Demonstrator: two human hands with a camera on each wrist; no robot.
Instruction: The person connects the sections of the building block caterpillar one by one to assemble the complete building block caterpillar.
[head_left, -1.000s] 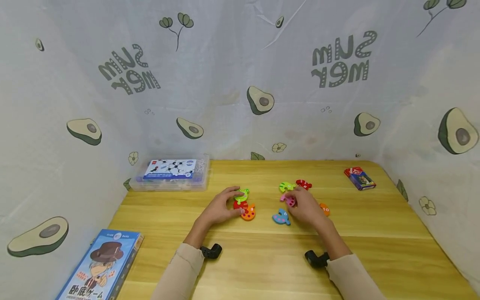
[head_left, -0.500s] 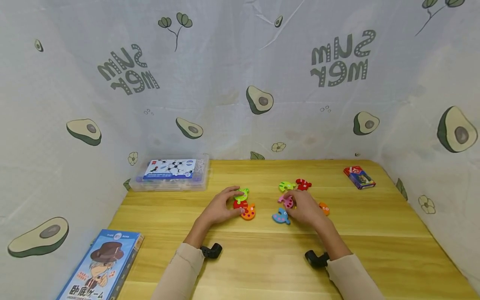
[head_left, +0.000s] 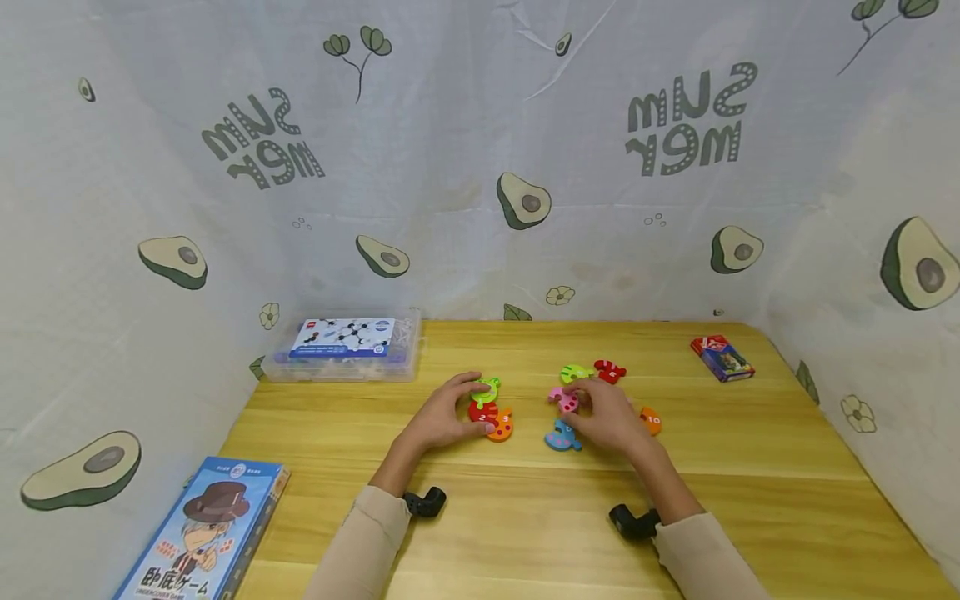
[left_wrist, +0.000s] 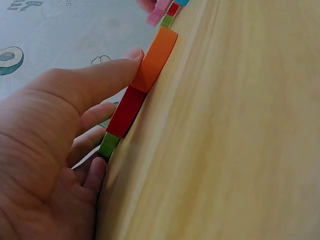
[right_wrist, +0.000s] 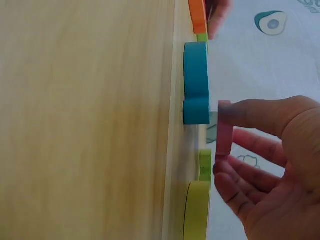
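Note:
My left hand point(head_left: 444, 417) spans a short row of joined animal-shaped number puzzle pieces. Its thumb presses the orange piece point(left_wrist: 156, 59), marked 3, and its fingers curl at the green piece point(head_left: 487, 392). Between them lies the red piece point(head_left: 480, 412), marked 2. My right hand point(head_left: 609, 414) pinches a pink spotted puzzle piece point(right_wrist: 225, 131) between thumb and fingers, raised off the table in the right wrist view. Just in front of it lies a blue spotted piece point(head_left: 561, 437). A striped green piece point(head_left: 573, 372) and another red piece point(head_left: 611, 372) lie behind the right hand.
An orange piece point(head_left: 651, 421) marked 10 lies right of the right hand; a yellow piece point(right_wrist: 197, 210) shows below it in the right wrist view. A clear plastic case point(head_left: 408, 358), a small card box point(head_left: 723, 360) and a blue game box point(head_left: 206, 533) stand around the wooden table point(head_left: 525, 533).
My right hand has shifted the pink piece a little to the left, toward the left hand's row. The left hand stays in place on its pieces.

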